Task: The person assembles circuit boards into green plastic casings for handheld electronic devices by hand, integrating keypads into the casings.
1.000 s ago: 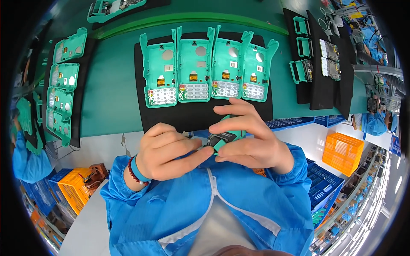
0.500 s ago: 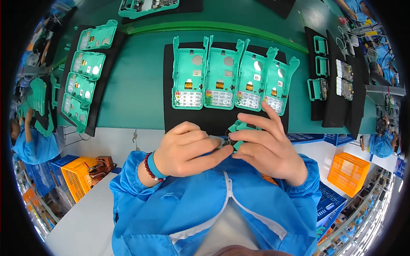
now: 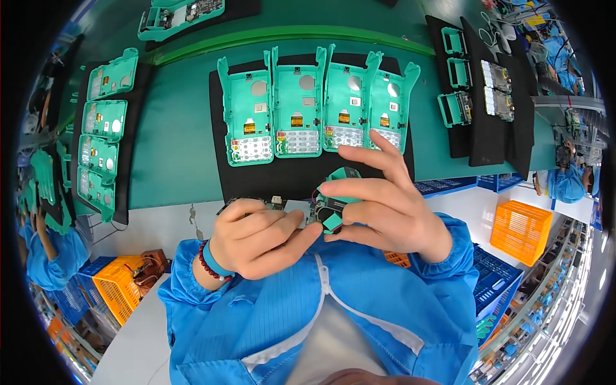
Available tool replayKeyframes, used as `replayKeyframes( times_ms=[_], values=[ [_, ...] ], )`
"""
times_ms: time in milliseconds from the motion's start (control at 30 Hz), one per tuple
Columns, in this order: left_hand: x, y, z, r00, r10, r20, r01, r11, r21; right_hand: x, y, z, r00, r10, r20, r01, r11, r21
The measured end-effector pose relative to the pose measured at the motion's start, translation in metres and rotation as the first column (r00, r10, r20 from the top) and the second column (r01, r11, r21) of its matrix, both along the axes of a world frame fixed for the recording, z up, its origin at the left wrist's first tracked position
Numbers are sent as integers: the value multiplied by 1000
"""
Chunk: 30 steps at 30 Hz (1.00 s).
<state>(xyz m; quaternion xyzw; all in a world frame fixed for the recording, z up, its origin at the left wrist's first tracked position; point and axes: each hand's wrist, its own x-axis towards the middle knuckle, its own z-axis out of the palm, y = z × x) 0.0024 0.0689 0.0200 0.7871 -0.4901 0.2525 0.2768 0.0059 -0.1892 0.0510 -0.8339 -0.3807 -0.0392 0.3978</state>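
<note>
My left hand (image 3: 260,239) is closed round a dark circuit board (image 3: 277,203), whose far edge with a small white connector shows above the fingers. My right hand (image 3: 391,202) grips a small teal plastic housing (image 3: 333,222) with a black round part and thin wires. The two pieces are close together in front of my chest, over the table's near edge; whether they touch is hidden by my fingers. Just beyond lie several teal device shells (image 3: 298,102) side by side, open side up, each with a clear keypad at its near end.
The shells rest on a black mat (image 3: 256,183) on the green table (image 3: 186,128). More shells (image 3: 102,122) lie at the left, and teal frames (image 3: 457,74) and boards (image 3: 497,90) at the right. An orange crate (image 3: 521,232) stands below right. Other people work at both sides.
The view has shifted, so the table's things sit further left. The housing in my right hand has turned, showing its black round part, and the board in my left hand has come into sight.
</note>
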Motion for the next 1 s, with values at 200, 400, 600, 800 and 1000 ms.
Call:
replayKeyframes(
  times_ms=[200, 400, 600, 800, 1000],
  values=[
    [-2, -2, -3, 1000, 5, -9, -5, 1000, -1, 1, -2, -3, 1000, 27, -3, -27, 1000, 16],
    [-2, -1, -1, 1000, -3, -18, 4, 1000, 20, -1, -4, -7, 997, -70, 15, 70, 997, 32],
    [-4, -3, 5, 998, 4, 63, -7, 999, 48, -5, -5, -7, 987, -87, 132, 82, 996, 47],
    [-11, -4, 3, 993, 28, 118, -39, 996, 86, -11, -6, -12, 976, -92, 197, 84, 995, 50],
    [0, -3, -1, 985, 52, 166, -67, 994, 88, -11, 1, -12, 953, -190, 235, 201, 979, -25]
  ],
)
